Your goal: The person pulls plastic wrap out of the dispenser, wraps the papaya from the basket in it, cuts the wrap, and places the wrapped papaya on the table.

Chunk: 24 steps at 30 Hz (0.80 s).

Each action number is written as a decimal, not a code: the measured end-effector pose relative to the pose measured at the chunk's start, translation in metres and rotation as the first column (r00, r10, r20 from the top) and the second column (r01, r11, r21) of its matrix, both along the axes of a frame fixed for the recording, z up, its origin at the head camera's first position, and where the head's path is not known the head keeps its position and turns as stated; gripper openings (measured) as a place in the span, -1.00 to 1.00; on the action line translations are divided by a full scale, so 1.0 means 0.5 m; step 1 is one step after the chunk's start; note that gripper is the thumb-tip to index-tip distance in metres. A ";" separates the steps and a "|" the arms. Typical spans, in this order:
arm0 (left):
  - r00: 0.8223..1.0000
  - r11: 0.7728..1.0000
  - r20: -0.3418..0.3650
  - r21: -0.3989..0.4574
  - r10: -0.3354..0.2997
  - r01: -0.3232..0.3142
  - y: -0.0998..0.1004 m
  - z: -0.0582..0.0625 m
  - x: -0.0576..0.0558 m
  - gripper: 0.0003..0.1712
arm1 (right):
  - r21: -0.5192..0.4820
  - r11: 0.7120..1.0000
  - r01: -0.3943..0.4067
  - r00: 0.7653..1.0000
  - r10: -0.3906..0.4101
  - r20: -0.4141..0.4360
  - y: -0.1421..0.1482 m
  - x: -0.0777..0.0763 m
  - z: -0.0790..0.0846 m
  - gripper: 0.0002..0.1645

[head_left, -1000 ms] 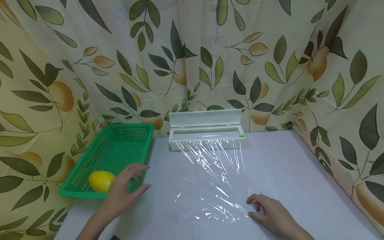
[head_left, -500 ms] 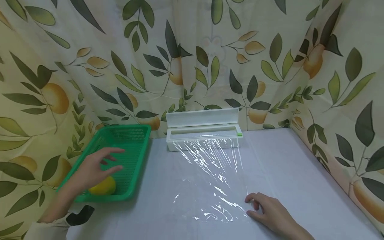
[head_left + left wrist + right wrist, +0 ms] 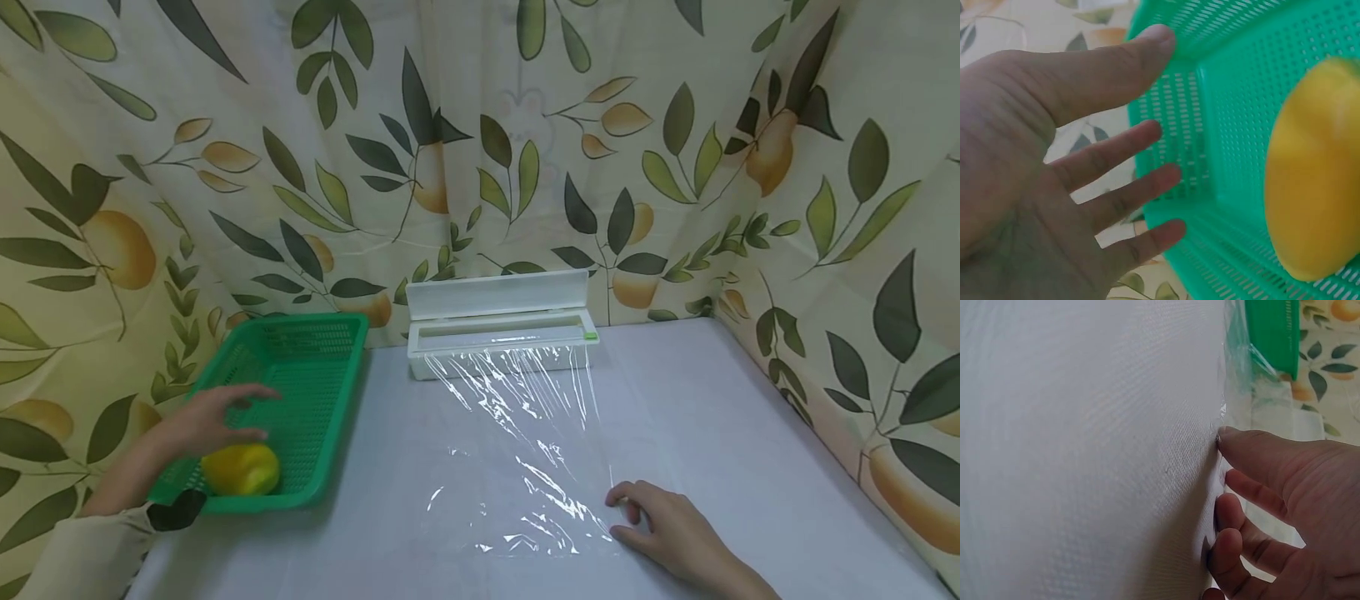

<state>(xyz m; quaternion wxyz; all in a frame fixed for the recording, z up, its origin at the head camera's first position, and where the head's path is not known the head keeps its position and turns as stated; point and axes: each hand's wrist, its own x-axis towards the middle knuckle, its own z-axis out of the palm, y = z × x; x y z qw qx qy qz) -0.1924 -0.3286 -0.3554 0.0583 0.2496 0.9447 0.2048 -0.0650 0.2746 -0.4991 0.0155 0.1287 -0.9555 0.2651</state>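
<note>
My left hand [image 3: 206,423] hovers over the near left of a green plastic basket [image 3: 344,417], its fingers and thumb spread apart. Just below it lies a smooth, oblong yellow fruit [image 3: 243,469], which fills the right of the left wrist view [image 3: 1319,169]; a gap shows between hand and fruit. On the table, my right hand [image 3: 671,529] rests with loosely bent fingers at the right edge of a sheet of plastic wrap [image 3: 525,467]. In the right wrist view, the thumb touches the film's edge. The wrap runs out of a white dispenser box [image 3: 502,360].
The dispenser stands at the back with its lid [image 3: 498,294] raised and a small green piece [image 3: 591,336] at its right end. A white cloth covers the table [image 3: 675,400]. Leaf-and-fruit patterned curtains [image 3: 480,167] enclose the back and sides.
My left hand has moved left, from beside the basket's near right part to above the yellow fruit. The right hand stays at the wrap's edge. The head view has shifted slightly.
</note>
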 end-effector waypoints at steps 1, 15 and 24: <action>1.000 1.000 0.022 -0.015 0.000 0.000 -0.003 -0.001 0.000 -0.37 | 0.002 1.000 0.008 1.000 -0.008 0.011 -0.001 -0.001 0.001 -0.60; 0.956 0.983 0.287 -0.185 0.065 -0.012 -0.041 -0.019 -0.015 -0.21 | 0.000 1.000 0.018 0.999 -0.018 0.038 -0.001 0.000 0.003 -0.61; 0.934 0.973 0.347 -0.231 0.087 -0.005 -0.044 -0.037 -0.024 -0.31 | -0.006 1.000 0.001 1.000 -0.001 0.027 -0.001 -0.002 0.000 -0.62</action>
